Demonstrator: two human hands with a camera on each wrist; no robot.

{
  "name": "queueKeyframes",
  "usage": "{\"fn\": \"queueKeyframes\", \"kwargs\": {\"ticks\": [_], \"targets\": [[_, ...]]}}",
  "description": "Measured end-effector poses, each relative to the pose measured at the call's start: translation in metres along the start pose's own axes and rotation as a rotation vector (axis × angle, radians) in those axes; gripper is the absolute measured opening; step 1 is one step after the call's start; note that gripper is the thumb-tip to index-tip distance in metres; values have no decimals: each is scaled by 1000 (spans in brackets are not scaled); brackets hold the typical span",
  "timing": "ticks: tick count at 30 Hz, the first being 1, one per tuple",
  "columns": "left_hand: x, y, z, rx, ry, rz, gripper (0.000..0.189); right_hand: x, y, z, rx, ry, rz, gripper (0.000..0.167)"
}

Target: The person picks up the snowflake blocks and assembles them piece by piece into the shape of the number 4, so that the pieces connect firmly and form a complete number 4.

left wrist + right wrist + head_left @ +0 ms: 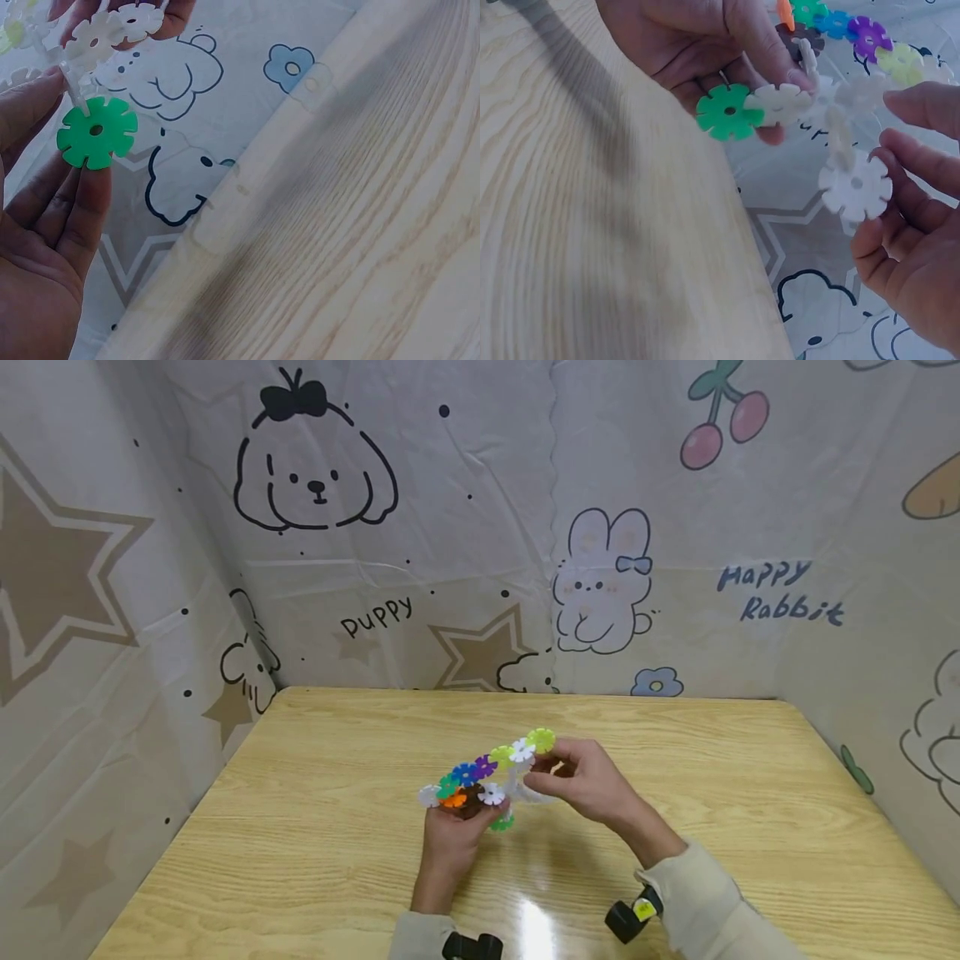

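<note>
A linked chain of notched plastic snowflake discs (465, 774) is held above the table in the head view. It has green, blue, purple, yellow-green, orange, brown and white discs. My left hand (453, 843) grips its lower left part, thumb across the top. A green disc (97, 132) meets the left fingertips in the left wrist view. At the chain's right side, my right hand (588, 781) holds the white section with its fingertips. One white disc (856, 184) lies against the right fingers in the right wrist view. Some white joints overlap, so how they interlock cannot be told.
Beneath both hands is a wooden table (315, 827), with a bright reflection near its front. Behind it hangs a pale cloth (465, 527) printed with cartoon animals and stars. Black wrist cameras are strapped at both sleeves.
</note>
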State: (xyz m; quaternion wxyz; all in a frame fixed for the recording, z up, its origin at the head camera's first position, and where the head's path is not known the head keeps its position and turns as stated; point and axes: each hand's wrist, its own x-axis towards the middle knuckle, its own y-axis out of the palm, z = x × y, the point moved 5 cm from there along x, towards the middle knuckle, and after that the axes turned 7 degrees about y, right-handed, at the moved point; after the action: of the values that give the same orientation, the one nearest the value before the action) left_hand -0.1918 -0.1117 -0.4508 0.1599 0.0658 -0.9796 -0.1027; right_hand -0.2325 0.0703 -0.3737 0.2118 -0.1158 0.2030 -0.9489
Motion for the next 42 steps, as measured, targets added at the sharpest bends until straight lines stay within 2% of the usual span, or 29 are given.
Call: {"fn": "queueKeyframes", "kwargs": {"ticks": [6,17,20,25,33,39,42], "targets": [[1,0,0,27,-2,4,43,-4,2,-10,-18,48,47,30],[0,6,-2,-33,3,38,41,-7,12,-18,19,83,130,41],[-1,7,-3,-35,-4,45,42,-8,13,-20,8,98,126,45],[-1,9,-1,-14,-30,52,40,-9,13,-23,-19,104,97,41],[-2,10,-1,21,-56,68,42,-12,12,-26,15,107,82,39],[0,7,-2,21,29,116,42,-16,8,-25,70,112,80,37],[2,0,-4,69,72,117,34,-18,3,-25,67,124,71,38]]}}
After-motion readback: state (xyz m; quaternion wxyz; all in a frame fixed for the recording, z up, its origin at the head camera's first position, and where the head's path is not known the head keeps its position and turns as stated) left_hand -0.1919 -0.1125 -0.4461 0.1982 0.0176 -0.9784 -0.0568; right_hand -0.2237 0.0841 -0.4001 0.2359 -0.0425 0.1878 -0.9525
